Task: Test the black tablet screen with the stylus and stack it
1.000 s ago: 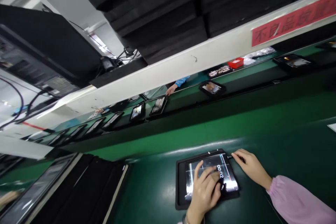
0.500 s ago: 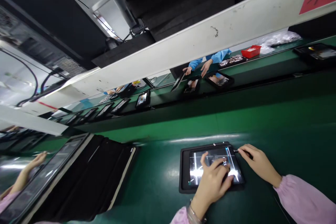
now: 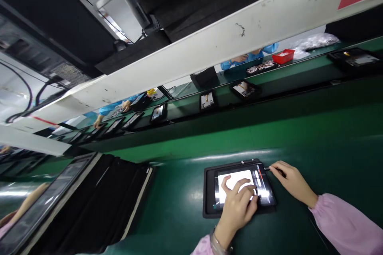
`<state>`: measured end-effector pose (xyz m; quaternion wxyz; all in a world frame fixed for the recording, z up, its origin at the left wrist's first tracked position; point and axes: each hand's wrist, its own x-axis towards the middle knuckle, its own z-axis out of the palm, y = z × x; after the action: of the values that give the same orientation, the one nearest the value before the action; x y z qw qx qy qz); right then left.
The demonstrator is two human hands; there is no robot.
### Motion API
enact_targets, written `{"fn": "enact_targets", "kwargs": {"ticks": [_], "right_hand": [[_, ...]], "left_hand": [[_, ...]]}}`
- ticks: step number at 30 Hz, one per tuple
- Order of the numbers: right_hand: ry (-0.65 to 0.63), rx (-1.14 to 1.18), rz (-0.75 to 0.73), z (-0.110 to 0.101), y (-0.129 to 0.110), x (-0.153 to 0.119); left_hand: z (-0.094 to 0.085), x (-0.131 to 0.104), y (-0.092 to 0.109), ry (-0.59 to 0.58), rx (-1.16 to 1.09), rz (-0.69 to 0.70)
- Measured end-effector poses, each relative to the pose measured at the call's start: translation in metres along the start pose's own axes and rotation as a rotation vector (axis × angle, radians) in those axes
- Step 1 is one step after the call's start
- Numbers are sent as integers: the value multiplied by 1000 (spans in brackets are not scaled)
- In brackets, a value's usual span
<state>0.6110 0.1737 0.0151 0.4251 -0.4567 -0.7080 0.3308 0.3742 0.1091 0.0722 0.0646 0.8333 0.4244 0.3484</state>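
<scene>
The tablet [image 3: 239, 187] lies flat on the green table [image 3: 314, 135], its screen lit white. The left hand [image 3: 237, 209] rests on the screen with fingers spread, holding nothing. The right hand [image 3: 291, 181] pinches a thin cable [image 3: 267, 168] at the tablet's right edge. Black trays [image 3: 98, 203] lie left of the tablet.

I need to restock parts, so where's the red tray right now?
The red tray sits far upper right in the head view, on the far green bench, beside clear plastic bags.

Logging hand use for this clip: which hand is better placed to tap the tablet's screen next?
Left, probably. The left hand already lies over the tablet screen, fingers spread on it; the right hand is at its right edge, pinching something thin there.
</scene>
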Motion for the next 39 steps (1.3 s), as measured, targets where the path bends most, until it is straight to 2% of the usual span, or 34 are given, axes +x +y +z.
{"fn": "enact_targets", "kwargs": {"ticks": [5,10,13,16,21,25,28,31,39], "right_hand": [[9,45,12,-1,-2,0],[7,131,23,-6,-8,0],[7,160,30,-7,-10,0],[10,177,44,-8,-12,1],[12,194,52,-9,-15,1],[7,201,38,-9,-15,2],[6,191,37,-9,-13,2],[10,175,39,-8,-10,2],[9,153,37,-6,-8,3]], "left_hand": [[1,0,4,-118,13,114],[-12,5,14,23,-10,151],[-19,7,17,6,22,200],[-14,4,15,-8,23,219],[-1,-1,12,-33,1,153],[-11,8,15,3,56,132],[-17,15,15,-78,146,76],[-13,16,11,-152,182,17],[-4,12,7,-314,131,-67]]}}
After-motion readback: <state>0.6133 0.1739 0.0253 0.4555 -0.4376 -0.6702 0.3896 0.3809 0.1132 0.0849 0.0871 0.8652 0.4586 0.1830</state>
